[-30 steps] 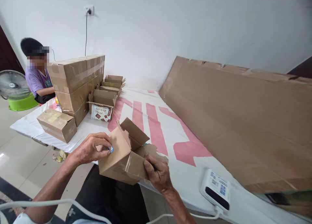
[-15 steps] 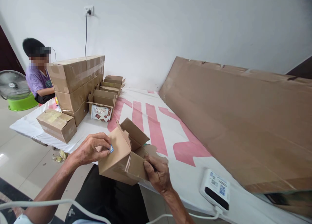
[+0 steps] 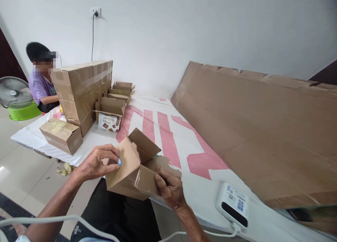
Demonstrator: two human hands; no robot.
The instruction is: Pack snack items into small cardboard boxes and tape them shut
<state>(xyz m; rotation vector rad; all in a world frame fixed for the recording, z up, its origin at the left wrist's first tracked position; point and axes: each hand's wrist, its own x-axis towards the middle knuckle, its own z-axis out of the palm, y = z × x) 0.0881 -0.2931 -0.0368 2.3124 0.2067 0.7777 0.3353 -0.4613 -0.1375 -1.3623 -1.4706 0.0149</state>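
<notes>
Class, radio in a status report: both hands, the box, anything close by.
Left hand pinches small blue item against open cardboard box. Right hand grips box's near corner. White device lies right, apart.

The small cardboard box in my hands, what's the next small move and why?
Probably draw the left hand with its small blue item along the small cardboard box: the item is pressed to the box's side while the right hand steadies the near corner.

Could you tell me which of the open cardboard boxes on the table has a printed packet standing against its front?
The open box beside the stack of sealed cartons: a white "Super Meal" packet stands against it. The open boxes behind show none.
</notes>
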